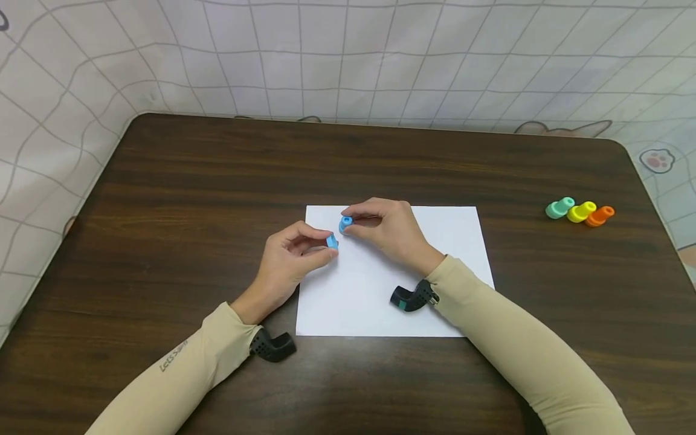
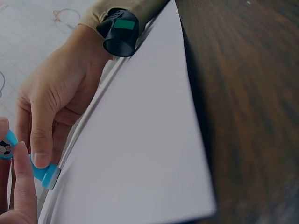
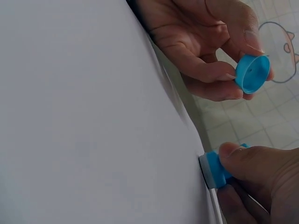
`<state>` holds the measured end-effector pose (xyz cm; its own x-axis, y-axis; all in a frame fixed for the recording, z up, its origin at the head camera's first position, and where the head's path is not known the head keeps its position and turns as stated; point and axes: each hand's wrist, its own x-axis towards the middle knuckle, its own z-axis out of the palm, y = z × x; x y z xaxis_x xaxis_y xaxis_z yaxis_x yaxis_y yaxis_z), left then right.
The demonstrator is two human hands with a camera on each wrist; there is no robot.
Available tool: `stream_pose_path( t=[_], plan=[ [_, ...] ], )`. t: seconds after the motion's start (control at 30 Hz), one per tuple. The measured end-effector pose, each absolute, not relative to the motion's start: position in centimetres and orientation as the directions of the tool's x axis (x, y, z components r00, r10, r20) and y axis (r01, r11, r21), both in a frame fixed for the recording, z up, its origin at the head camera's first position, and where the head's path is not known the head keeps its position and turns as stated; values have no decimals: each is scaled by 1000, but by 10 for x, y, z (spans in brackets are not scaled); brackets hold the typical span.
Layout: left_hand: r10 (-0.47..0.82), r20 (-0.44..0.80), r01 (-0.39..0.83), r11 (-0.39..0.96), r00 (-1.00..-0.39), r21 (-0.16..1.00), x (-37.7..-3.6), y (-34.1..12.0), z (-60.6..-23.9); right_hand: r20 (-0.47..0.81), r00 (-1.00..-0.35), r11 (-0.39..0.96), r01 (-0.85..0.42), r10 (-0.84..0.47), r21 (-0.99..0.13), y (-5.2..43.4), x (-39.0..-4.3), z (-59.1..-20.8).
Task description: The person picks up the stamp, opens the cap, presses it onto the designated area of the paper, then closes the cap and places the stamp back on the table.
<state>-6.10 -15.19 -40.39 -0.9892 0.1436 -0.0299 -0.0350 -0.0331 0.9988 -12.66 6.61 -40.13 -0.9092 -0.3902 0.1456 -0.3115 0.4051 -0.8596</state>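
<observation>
A small blue toy stamp (image 1: pixel 345 223) is pinched by its handle between the thumb and fingers of my right hand (image 1: pixel 388 226). Its pale base meets the white paper (image 1: pixel 353 296) near the top edge, as the right wrist view shows the stamp (image 3: pixel 214 169) upright on the sheet. My left hand (image 1: pixel 293 254) holds a round blue cap (image 1: pixel 332 241) between thumb and fingers, just left of the stamp. The cap's hollow inside (image 3: pixel 252 73) faces the right wrist camera; a black-and-white picture marks its outside (image 2: pixel 6 148). The stamp's printing face is hidden.
Three more stamps, mint green (image 1: pixel 560 208), yellow (image 1: pixel 582 211) and orange (image 1: pixel 600 216), stand close together at the right on the dark wooden table (image 1: pixel 190 181). A white gridded cloth (image 1: pixel 326 54) hangs behind the table. Both wrists carry black camera mounts.
</observation>
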Motion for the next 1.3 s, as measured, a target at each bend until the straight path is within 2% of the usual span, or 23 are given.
stream_pose_path(
  t=[0.1, 0.4, 0.73, 1.0, 1.3],
  plan=[
    [144, -32, -37, -31, -989, 999, -61, -152, -404, 165, -903, 438, -345, -398, -830, 66, -127, -401],
    [150, -56, -61, -24, -987, 998, -62, -149, -402, 106, -912, 419, -283, -396, -863, 69, -126, -400],
    [155, -32, -35, -17, -987, 999, -65, -150, -400, 147, -902, 451, -338, -406, -826, 68, -128, -396],
    [146, -66, -68, -14, -987, 998, -63, -152, -405, 114, -904, 456, -313, -411, -833, 65, -126, -398],
    [144, -48, -49, -6, -988, 999, -62, -151, -403, 80, -920, 440, -259, -385, -860, 64, -126, -397]
  ],
)
